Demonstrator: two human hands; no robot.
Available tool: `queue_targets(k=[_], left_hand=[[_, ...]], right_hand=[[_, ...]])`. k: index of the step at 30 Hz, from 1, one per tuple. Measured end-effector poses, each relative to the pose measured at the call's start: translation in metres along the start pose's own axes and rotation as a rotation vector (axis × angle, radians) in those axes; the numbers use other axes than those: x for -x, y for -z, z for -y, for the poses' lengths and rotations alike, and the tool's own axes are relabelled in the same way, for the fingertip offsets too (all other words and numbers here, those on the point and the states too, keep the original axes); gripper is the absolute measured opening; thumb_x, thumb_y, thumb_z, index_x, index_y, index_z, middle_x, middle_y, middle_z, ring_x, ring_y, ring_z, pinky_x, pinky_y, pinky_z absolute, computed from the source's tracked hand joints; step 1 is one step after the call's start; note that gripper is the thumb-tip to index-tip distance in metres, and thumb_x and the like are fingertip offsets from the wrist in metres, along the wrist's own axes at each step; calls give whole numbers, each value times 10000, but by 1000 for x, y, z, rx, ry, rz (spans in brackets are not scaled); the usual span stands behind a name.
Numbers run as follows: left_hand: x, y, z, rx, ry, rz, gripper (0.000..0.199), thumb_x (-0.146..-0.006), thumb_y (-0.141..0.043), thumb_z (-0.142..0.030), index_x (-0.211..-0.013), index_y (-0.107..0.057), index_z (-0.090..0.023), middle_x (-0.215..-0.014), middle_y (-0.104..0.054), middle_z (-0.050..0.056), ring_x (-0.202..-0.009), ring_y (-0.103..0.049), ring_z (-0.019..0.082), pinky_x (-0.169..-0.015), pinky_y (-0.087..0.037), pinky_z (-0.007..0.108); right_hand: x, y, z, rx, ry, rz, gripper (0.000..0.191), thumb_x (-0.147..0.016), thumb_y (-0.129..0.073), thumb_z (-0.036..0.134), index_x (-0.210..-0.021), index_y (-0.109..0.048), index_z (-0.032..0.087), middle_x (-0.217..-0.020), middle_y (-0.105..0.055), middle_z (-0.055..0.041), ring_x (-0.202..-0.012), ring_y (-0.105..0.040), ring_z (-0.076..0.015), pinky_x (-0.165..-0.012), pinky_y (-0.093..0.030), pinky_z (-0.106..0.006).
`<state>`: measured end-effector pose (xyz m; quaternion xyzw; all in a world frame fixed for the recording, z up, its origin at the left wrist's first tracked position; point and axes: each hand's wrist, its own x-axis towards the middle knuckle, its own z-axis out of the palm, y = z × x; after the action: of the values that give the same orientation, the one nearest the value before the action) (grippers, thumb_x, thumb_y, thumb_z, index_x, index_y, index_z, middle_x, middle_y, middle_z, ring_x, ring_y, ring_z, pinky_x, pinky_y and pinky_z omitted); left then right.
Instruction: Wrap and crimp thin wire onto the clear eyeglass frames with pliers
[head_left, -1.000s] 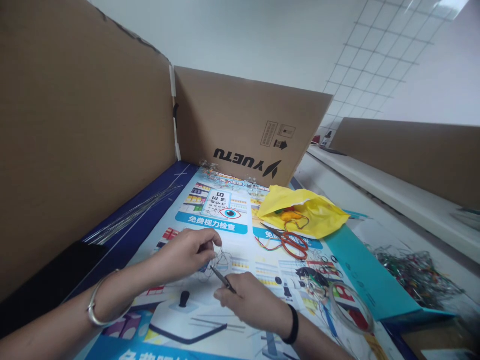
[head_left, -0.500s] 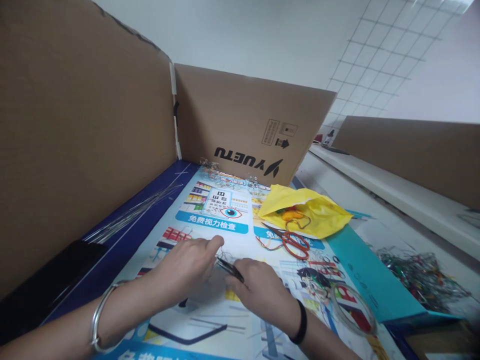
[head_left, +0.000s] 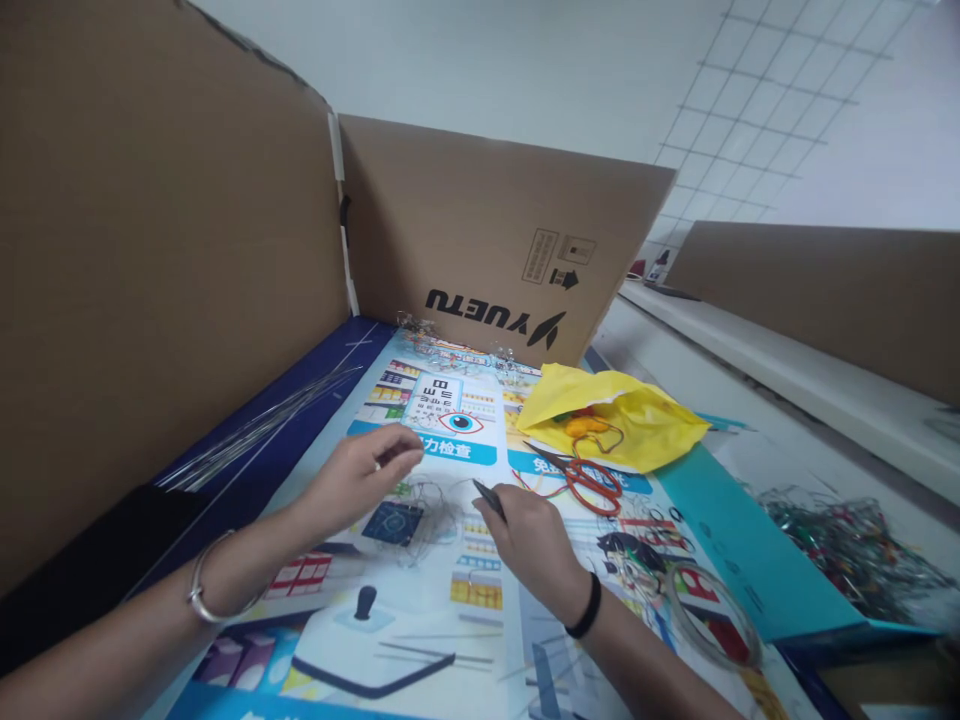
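My left hand [head_left: 375,467], with a silver bangle on the wrist, hovers over the printed sheet, fingers curled with thumb and index close together; what they hold, if anything, is too small to tell. In my right hand [head_left: 529,530], which has a black band at the wrist, are dark-handled pliers [head_left: 489,497], their tip pointing up and left. Between and below the hands lies a loose tangle of thin wire [head_left: 431,520] on the sheet. Red-handled scissors [head_left: 592,485] lie beyond my right hand, against a yellow pouch [head_left: 622,425] with coloured thread inside.
Cardboard panels [head_left: 480,220] stand at the left and back. Straight wires [head_left: 262,430] lie at the left edge. A wire coil [head_left: 712,615] rests at the right, near a heap of tangled wire [head_left: 847,545]. More wire pieces [head_left: 420,335] lie at the back.
My left hand has moved up and left, away from the pliers. My right hand has shifted slightly right with the pliers, and the wire tangle now shows on the sheet.
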<state>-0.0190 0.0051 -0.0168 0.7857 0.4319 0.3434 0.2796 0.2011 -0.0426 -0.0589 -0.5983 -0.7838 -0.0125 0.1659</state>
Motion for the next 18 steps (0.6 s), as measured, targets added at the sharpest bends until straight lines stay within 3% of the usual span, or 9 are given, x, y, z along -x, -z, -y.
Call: queue_targets(k=[4,8,11,14,18], left_hand=[[-7,-11,27,263,132,-147,178,-812,-467,-323,-790,-550,-167,-719,-562,1,-690,-537,139,-629,-414,227],[-8,-21,45,388,180,-154,139,-785,-457,-279,-791,-534,-163,-739,-550,12,-698,-524,143,-652,-422,254],[-10,-14,47,388,125,3,112,-742,-455,-217,-781,-545,-162,-764,-556,23,-754,-536,159,-703,-429,277],[-12,-1,46,288,-19,211,118,-689,-491,-153,-785,-559,-170,-876,-567,33,-866,-534,175,-805,-417,294],[-8,10,46,124,-142,477,338,-624,-516,-29,-902,-590,-208,-1165,-467,30,-1116,-443,196,-941,-356,292]], right_hand=[[-2,-26,-16,-24,87,-241,375,-924,-316,392,-732,-549,169,-643,-601,-39,-603,-553,-146,-568,-318,-245],[-5,-36,-22,-45,137,-312,381,-927,-305,396,-736,-546,171,-633,-596,-37,-592,-546,-147,-571,-339,-243],[-8,-39,-24,-70,144,-333,363,-928,-313,382,-748,-547,169,-638,-595,-36,-604,-551,-146,-577,-352,-238],[-14,-42,-24,-71,137,-340,360,-925,-325,384,-733,-541,171,-613,-582,-26,-582,-542,-143,-562,-351,-237],[-23,-47,-22,-62,144,-335,362,-924,-325,394,-752,-550,168,-627,-592,-29,-590,-546,-145,-571,-353,-239]])
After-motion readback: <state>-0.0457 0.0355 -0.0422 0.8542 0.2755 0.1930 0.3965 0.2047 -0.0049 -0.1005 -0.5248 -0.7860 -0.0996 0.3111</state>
